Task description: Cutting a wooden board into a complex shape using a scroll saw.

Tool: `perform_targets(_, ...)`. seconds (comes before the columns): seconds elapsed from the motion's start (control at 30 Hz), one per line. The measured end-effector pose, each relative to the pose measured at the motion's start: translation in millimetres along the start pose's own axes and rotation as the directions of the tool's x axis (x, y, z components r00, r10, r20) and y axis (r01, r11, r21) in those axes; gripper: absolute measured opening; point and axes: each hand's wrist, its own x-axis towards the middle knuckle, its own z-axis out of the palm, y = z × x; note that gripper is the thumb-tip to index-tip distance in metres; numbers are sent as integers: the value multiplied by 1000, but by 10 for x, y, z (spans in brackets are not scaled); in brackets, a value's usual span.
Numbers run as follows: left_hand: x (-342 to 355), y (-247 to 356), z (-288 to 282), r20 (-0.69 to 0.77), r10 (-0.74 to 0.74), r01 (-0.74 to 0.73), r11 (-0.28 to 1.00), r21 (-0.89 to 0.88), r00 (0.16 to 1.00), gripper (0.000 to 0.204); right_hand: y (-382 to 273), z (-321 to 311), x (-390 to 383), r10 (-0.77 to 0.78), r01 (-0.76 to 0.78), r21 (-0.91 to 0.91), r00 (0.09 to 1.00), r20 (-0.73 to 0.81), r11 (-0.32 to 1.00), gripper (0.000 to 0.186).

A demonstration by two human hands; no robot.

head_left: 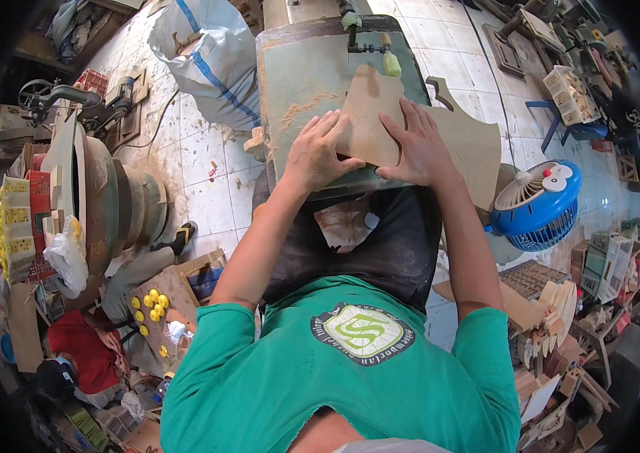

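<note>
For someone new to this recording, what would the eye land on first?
The bright green shirt filling the lower middle probably comes first. Above it, near the top centre, the left hand and right hand lie spread at a tan wooden piece on the worktable. Then the blue fan stands out at the right.

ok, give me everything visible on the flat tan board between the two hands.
The flat tan board looks like thin wood, with a curved outline, a rounded far end and faint marks on its face. It lies flat on the dusty, green-topped worktable. The left hand is at its left edge; the right hand rests on its right side, covering part of its outline.
</note>
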Motion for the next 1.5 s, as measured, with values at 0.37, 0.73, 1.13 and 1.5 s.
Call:
perform_targets(0.37, 21, -15, 40, -25, -1, 1, 1000, 25, 1000, 92, 69, -6, 48, -37, 37, -39, 999, 0, 999, 105)
perform_targets(0.73, 22, -42, 79, -44, 4, -1, 998, 64, 999, 90, 132, 4, 63, -54, 54, -19, 999, 2, 998, 104)
perform_targets(1.13, 27, -33, 76, -41, 2, 0, 999, 53, 999, 88, 125, -8, 72, -72, 72, -6, 997, -14, 997, 101)
perform_targets(1.5, 40, -52, 65, -26, 5, -5, 1000, -3, 1000, 88, 107, 2, 84, -66, 66, -11, 998, -25, 998, 99)
